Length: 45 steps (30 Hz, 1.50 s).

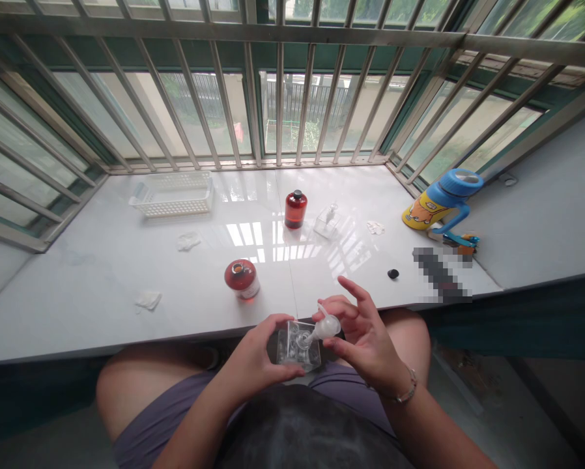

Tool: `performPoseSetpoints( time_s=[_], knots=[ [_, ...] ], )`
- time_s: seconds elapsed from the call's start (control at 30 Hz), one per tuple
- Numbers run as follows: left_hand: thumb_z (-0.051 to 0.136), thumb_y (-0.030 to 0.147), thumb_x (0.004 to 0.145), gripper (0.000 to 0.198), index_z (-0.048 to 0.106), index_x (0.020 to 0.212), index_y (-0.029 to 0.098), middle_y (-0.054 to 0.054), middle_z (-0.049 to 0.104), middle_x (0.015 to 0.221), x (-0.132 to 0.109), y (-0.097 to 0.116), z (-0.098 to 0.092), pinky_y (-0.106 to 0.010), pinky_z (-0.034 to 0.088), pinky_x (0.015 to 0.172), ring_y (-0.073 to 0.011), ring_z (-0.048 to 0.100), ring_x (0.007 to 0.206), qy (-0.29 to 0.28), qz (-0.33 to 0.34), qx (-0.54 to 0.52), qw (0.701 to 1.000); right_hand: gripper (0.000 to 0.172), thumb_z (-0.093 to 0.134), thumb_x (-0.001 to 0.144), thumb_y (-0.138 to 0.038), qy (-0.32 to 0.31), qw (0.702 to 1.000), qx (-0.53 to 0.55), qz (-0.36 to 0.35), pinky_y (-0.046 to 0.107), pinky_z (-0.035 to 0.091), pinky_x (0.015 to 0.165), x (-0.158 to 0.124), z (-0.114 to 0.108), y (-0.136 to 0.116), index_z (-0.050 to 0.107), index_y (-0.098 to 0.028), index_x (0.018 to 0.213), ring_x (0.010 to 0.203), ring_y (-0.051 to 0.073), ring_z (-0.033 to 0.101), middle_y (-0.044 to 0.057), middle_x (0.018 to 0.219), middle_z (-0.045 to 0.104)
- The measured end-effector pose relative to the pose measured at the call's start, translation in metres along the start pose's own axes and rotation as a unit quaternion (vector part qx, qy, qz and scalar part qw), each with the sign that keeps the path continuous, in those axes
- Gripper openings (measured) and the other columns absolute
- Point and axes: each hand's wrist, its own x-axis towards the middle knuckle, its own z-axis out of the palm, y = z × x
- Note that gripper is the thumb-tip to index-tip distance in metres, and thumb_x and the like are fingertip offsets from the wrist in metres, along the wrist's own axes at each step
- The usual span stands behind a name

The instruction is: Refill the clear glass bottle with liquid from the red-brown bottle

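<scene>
My left hand point(262, 355) grips a clear square pump bottle point(298, 352) by its side, over my lap just off the table's front edge. At the bottle's neck, my right hand point(365, 332) pinches the white pump head point(328, 326) between thumb and fingers, with the index finger raised. The pump head is tilted, and I cannot tell whether it is seated in the neck. Ahead on the table stands an uncapped red bottle point(242, 281) with a pale label. Behind it is a second red bottle point(296, 212) wearing a black cap, beside another clear pump bottle point(327, 221).
A white plastic basket point(175, 207) sits at the back left. Crumpled tissues point(189, 241) lie about the white table point(101, 273). To the right are a black cap point(393, 274), a blue-and-yellow flask point(427, 207) and a blurred-out dark object point(442, 273). Metal window bars point(248, 98) rise behind.
</scene>
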Motion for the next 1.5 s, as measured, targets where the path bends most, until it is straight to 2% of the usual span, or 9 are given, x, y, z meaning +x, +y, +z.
performPoseSetpoints(
  time_s=[0.27, 0.5, 0.7, 0.87, 1.17, 1.33, 1.43, 1.5],
  knots=[
    [0.100, 0.036, 0.070, 0.075, 0.066, 0.137, 0.029, -0.009, 0.076, 0.134, 0.000, -0.013, 0.006, -0.050, 0.058, 0.111, -0.0352, 0.073, 0.125, 0.040, 0.019, 0.020, 0.999, 0.086, 0.087, 0.092, -0.040, 0.033, 0.999, -0.011, -0.008, 0.065, 0.047, 0.122, 0.002, -0.003, -0.002, 0.038, -0.039, 0.164, 0.127, 0.029, 0.070, 0.007, 0.116, 0.081],
    [0.101, 0.034, 0.069, 0.073, 0.068, 0.135, 0.029, -0.008, 0.077, 0.132, 0.001, -0.011, 0.006, -0.048, 0.059, 0.110, -0.0334, 0.074, 0.123, 0.049, 0.017, 0.027, 0.998, 0.083, 0.088, 0.091, -0.035, 0.009, 1.000, -0.026, -0.005, 0.064, 0.048, 0.121, 0.001, -0.002, 0.003, 0.043, -0.040, 0.161, 0.122, 0.029, 0.073, 0.005, 0.116, 0.078],
    [0.100, 0.033, 0.070, 0.071, 0.069, 0.134, 0.027, -0.010, 0.078, 0.130, 0.001, -0.012, 0.006, -0.049, 0.060, 0.108, -0.0343, 0.074, 0.122, 0.068, 0.025, 0.031, 0.997, 0.081, 0.089, 0.090, -0.036, 0.021, 1.000, -0.023, 0.004, 0.061, 0.052, 0.118, 0.004, -0.001, -0.001, 0.045, -0.039, 0.158, 0.119, 0.028, 0.074, 0.004, 0.112, 0.079],
    [0.101, 0.033, 0.069, 0.072, 0.069, 0.134, 0.028, -0.009, 0.078, 0.130, 0.001, -0.013, 0.007, -0.049, 0.060, 0.108, -0.0342, 0.074, 0.122, 0.068, 0.023, 0.032, 0.997, 0.087, 0.091, 0.087, -0.036, 0.015, 0.999, -0.031, 0.012, 0.060, 0.053, 0.118, 0.006, -0.001, -0.002, 0.044, -0.038, 0.159, 0.121, 0.028, 0.072, 0.004, 0.109, 0.079],
    [0.100, 0.029, 0.070, 0.074, 0.067, 0.135, 0.028, -0.009, 0.076, 0.133, 0.002, -0.014, 0.009, -0.050, 0.058, 0.112, -0.0336, 0.072, 0.125, 0.062, 0.014, 0.034, 0.997, 0.086, 0.091, 0.086, -0.034, 0.059, 0.998, 0.009, 0.034, 0.052, 0.061, 0.104, 0.007, 0.000, 0.000, 0.043, -0.038, 0.157, 0.105, 0.025, 0.074, 0.004, 0.112, 0.078],
    [0.099, 0.031, 0.072, 0.073, 0.066, 0.137, 0.027, -0.010, 0.076, 0.134, 0.002, -0.019, 0.007, -0.050, 0.058, 0.112, -0.0336, 0.072, 0.125, 0.075, 0.014, 0.032, 0.997, 0.081, 0.089, 0.088, -0.036, 0.130, 0.990, 0.033, 0.053, 0.038, 0.064, 0.091, 0.025, -0.021, -0.001, 0.044, -0.036, 0.155, 0.095, 0.019, 0.073, 0.003, 0.115, 0.076],
    [0.098, 0.033, 0.073, 0.072, 0.066, 0.137, 0.027, -0.010, 0.076, 0.132, 0.001, -0.023, 0.005, -0.050, 0.058, 0.111, -0.0337, 0.073, 0.124, 0.090, 0.015, 0.033, 0.995, 0.078, 0.088, 0.088, -0.037, 0.193, 0.981, -0.020, 0.021, 0.037, 0.061, 0.097, 0.045, -0.051, 0.002, 0.044, -0.034, 0.154, 0.102, 0.018, 0.072, 0.004, 0.115, 0.075],
    [0.097, 0.034, 0.073, 0.072, 0.066, 0.137, 0.027, -0.010, 0.076, 0.133, 0.000, -0.025, 0.004, -0.051, 0.058, 0.111, -0.0340, 0.073, 0.125, 0.095, 0.011, 0.033, 0.995, 0.082, 0.089, 0.086, -0.038, 0.232, 0.968, -0.093, -0.008, 0.039, 0.059, 0.101, 0.062, -0.078, 0.010, 0.043, -0.031, 0.154, 0.104, 0.020, 0.073, 0.004, 0.116, 0.074]
  ],
)
